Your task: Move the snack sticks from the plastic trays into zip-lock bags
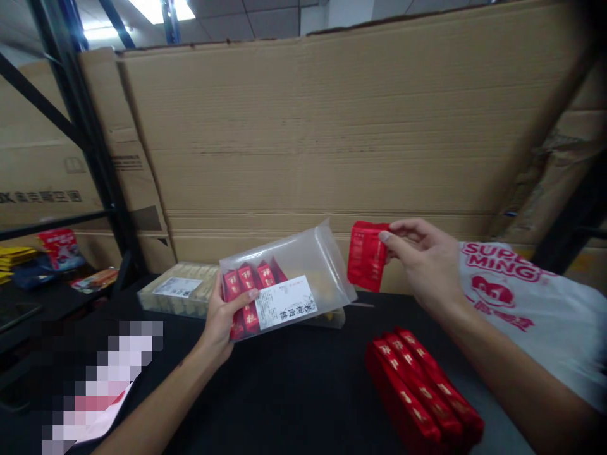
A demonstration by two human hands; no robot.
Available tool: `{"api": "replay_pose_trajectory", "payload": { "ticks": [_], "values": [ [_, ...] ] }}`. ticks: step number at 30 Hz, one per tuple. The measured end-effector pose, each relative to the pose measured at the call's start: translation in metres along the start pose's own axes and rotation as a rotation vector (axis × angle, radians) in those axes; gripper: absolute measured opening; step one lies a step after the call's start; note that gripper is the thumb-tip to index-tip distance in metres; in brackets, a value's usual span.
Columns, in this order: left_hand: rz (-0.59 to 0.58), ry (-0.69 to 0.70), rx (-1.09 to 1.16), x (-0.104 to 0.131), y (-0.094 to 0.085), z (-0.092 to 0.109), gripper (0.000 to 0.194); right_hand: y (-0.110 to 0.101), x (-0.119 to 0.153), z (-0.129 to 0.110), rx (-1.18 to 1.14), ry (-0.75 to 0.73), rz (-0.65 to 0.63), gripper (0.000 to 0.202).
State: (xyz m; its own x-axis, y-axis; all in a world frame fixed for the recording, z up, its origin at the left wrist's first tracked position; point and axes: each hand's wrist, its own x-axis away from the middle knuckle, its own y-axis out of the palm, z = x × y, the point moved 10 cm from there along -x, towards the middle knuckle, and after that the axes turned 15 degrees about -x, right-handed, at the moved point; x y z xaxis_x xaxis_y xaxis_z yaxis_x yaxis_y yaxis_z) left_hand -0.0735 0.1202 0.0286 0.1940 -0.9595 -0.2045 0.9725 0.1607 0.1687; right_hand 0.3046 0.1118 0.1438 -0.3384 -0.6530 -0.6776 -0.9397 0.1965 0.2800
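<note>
Sachet (pixel 366 256), glossy red, is pinched by the grip of the right hand (pixel 422 265) just right of the translucent pouch (pixel 327 262), which is clasped by the left hand (pixel 225 316). Single-sachet handling seems in hand; a steadied pouch is likely called for next. “肉桂” seems readable on its label (pixel 287 302); “MING” is printed on the plastic bag (pixel 564 316), right of the pouch.

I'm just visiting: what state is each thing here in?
Frosted bag: tilted, red packets inside
Left hand: gripping frosted bag
Single packet: pinched, outside frosted bag
Right hand: pinching single packet
Packet rows: side by side
Clear box: packed, partly hidden
White bag: creased, partly hidden
</note>
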Motion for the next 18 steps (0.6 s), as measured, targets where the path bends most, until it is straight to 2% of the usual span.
{"api": "replay_pose_trajectory", "payload": {
  "ticks": [4, 10, 14, 18],
  "values": [
    [0.000, -0.019, 0.021, 0.000, 0.001, -0.001, 0.081, -0.023, -0.010, 0.006, -0.039, -0.003, 0.105, 0.020],
    [-0.010, -0.026, 0.021, 0.000, 0.001, -0.003, 0.082, -0.029, -0.012, 0.013, -0.150, 0.023, 0.178, 0.026],
    [-0.020, -0.032, 0.014, 0.001, 0.003, -0.004, 0.083, -0.014, -0.004, 0.027, -0.217, 0.192, 0.114, 0.031],
    [-0.020, -0.027, -0.004, 0.002, 0.004, -0.003, 0.083, 0.019, 0.019, 0.049, -0.306, 0.425, -0.057, 0.034]
  ]
}}
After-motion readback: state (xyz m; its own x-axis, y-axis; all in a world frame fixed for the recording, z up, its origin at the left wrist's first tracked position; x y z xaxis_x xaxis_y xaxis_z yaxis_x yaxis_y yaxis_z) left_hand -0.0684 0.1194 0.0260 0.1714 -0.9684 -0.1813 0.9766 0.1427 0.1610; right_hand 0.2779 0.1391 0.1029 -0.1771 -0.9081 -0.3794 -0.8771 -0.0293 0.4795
